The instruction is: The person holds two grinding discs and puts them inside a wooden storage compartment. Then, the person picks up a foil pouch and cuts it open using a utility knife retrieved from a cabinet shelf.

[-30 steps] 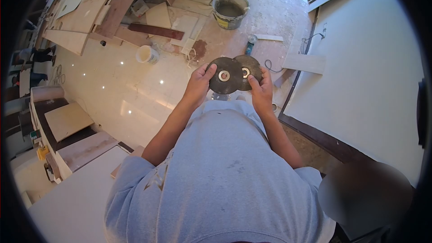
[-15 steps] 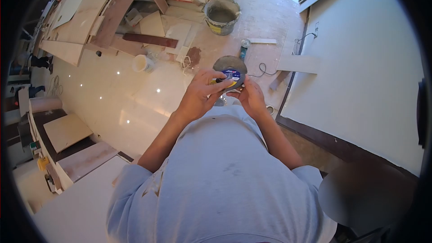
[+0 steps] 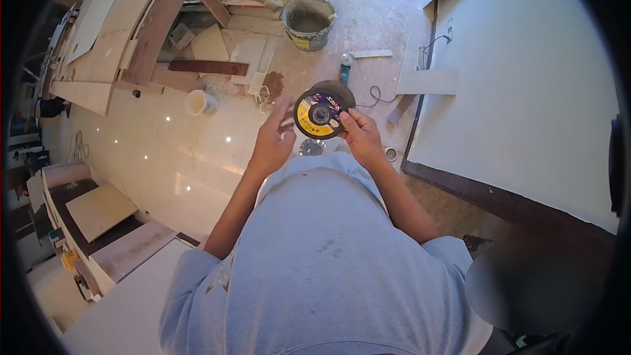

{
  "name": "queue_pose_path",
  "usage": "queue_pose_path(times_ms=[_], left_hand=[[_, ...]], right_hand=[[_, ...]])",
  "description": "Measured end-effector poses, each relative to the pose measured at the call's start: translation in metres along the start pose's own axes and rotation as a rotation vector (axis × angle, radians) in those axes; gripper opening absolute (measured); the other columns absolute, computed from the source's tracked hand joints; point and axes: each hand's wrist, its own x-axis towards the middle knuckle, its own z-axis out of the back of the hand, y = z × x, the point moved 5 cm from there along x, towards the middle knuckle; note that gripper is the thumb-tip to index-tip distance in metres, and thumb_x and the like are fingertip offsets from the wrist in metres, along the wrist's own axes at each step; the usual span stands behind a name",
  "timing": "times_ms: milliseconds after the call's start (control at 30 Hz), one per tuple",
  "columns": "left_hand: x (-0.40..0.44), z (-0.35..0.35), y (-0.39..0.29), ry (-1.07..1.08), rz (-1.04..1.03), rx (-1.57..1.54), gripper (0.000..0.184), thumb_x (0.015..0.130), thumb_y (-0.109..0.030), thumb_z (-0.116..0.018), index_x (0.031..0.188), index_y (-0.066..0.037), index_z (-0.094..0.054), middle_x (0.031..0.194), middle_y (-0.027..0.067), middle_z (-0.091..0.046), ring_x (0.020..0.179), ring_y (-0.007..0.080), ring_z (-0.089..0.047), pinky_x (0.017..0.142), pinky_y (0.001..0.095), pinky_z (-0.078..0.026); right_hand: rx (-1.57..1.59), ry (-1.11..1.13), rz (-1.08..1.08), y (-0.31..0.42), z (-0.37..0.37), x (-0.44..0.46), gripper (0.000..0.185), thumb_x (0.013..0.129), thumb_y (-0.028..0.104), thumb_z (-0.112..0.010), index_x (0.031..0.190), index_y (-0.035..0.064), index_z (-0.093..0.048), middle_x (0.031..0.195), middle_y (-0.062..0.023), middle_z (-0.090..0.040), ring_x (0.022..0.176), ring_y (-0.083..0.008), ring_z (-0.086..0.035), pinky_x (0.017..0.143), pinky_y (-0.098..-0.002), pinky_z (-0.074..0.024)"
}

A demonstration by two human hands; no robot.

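My right hand (image 3: 363, 135) grips a grinding disc (image 3: 309, 128) by its right edge, thumb on top. Its blue, white and yellow label faces up around a centre hole. Behind it, a plain grey disc (image 3: 336, 87) shows past the upper edge. At the left, my left hand (image 3: 275, 139) is held beside the disc with its fingers apart, slightly smeared, holding nothing. Below the discs a silvery round toothed piece (image 3: 313, 147) is partly visible. Farther out, a teal angle grinder (image 3: 345, 71) lies on the floor with its cord to the right.
A mortar-caked bucket (image 3: 309, 23) stands ahead, and a white pail (image 3: 200, 102) to the left. Boards (image 3: 125, 20) lean at the upper left. On the right is a large pale panel (image 3: 519, 105). A tape roll (image 3: 391, 154) lies near my right forearm.
My left hand has come off the disc and moved left, its fingers spreading. The labelled disc now faces up in full, held by my right hand alone.
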Motion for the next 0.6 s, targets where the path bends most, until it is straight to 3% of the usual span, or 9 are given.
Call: queue_pose_path(times_ms=[33, 167, 233, 367, 467, 500, 600], left_hand=[[0.0, 0.0, 0.015, 0.014, 0.098, -0.261, 0.051, 0.084, -0.001, -0.059, 0.132, 0.003, -0.043, 0.126, 0.0175, -0.054, 0.117, 0.0235, -0.053, 0.095, 0.0347, -0.047], [-0.001, 0.001, 0.023, 0.056, 0.406, -0.328, 0.036, 0.091, -0.009, -0.056, 0.123, 0.004, -0.046, 0.107, 0.0125, -0.063, 0.095, 0.0157, -0.063, 0.077, 0.0276, -0.055], [-0.003, 0.003, 0.033, 0.075, 0.445, -0.292, 0.03, 0.093, -0.012, -0.055, 0.118, 0.002, -0.047, 0.099, 0.0108, -0.066, 0.089, 0.0151, -0.065, 0.073, 0.0271, -0.056], [-0.008, 0.002, 0.04, -0.011, 0.423, -0.579, 0.023, 0.094, -0.012, -0.054, 0.113, 0.0, -0.049, 0.102, 0.0113, -0.065, 0.09, 0.0162, -0.066, 0.078, 0.0287, -0.057], [-0.008, 0.009, 0.04, -0.096, 0.383, -0.682, 0.021, 0.094, -0.01, -0.053, 0.113, -0.001, -0.05, 0.103, 0.0101, -0.064, 0.092, 0.0161, -0.065, 0.08, 0.0297, -0.057], [-0.007, 0.01, 0.038, -0.108, 0.379, -0.708, 0.019, 0.094, -0.01, -0.053, 0.111, -0.001, -0.05, 0.104, 0.0094, -0.064, 0.093, 0.0159, -0.064, 0.081, 0.0302, -0.057], [-0.006, 0.013, 0.043, -0.11, 0.376, -0.778, 0.017, 0.094, -0.008, -0.053, 0.11, -0.002, -0.052, 0.104, 0.0077, -0.063, 0.094, 0.0152, -0.064, 0.083, 0.0311, -0.056]], right_hand=[[-0.08, -0.005, 0.011, 0.004, -0.002, -0.002, 0.019, 0.096, 0.019, -0.055, 0.091, 0.0013, -0.06, 0.081, 0.0024, -0.059, 0.075, -0.0047, -0.055, 0.068, -0.0217, -0.0487], [-0.392, 0.08, 0.044, 0.004, -0.001, -0.002, 0.019, 0.095, 0.016, -0.054, 0.095, -0.0005, -0.062, 0.082, 0.0021, -0.06, 0.078, -0.0036, -0.054, 0.067, -0.0213, -0.0488], [-0.266, -0.029, 0.078, 0.004, -0.006, -0.003, 0.018, 0.095, 0.014, -0.054, 0.101, -0.0007, -0.063, 0.088, -0.0005, -0.061, 0.081, -0.0053, -0.056, 0.066, -0.0218, -0.0504], [-0.237, -0.111, 0.219, 0.014, 0.001, 0.007, 0.03, 0.091, 0.005, -0.056, 0.12, -0.0001, -0.056, 0.1, -0.0062, -0.062, 0.086, -0.0091, -0.059, 0.066, -0.0233, -0.0533], [-0.28, -0.215, 0.288, 0.027, 0.011, 0.006, 0.047, 0.087, -0.003, -0.056, 0.132, 0.0005, -0.044, 0.104, -0.0086, -0.061, 0.085, -0.011, -0.06, 0.065, -0.0243, -0.0543], [-0.267, -0.198, 0.286, 0.031, 0.012, 0.004, 0.06, 0.085, -0.006, -0.056, 0.14, 0.0022, -0.032, 0.102, -0.0078, -0.062, 0.083, -0.0107, -0.06, 0.063, -0.0235, -0.0531], [-0.329, -0.186, 0.244, 0.032, 0.017, -0.001, 0.063, 0.085, -0.005, -0.057, 0.141, 0.0028, -0.03, 0.101, -0.0071, -0.062, 0.081, -0.0101, -0.06, 0.061, -0.0224, -0.0515]])
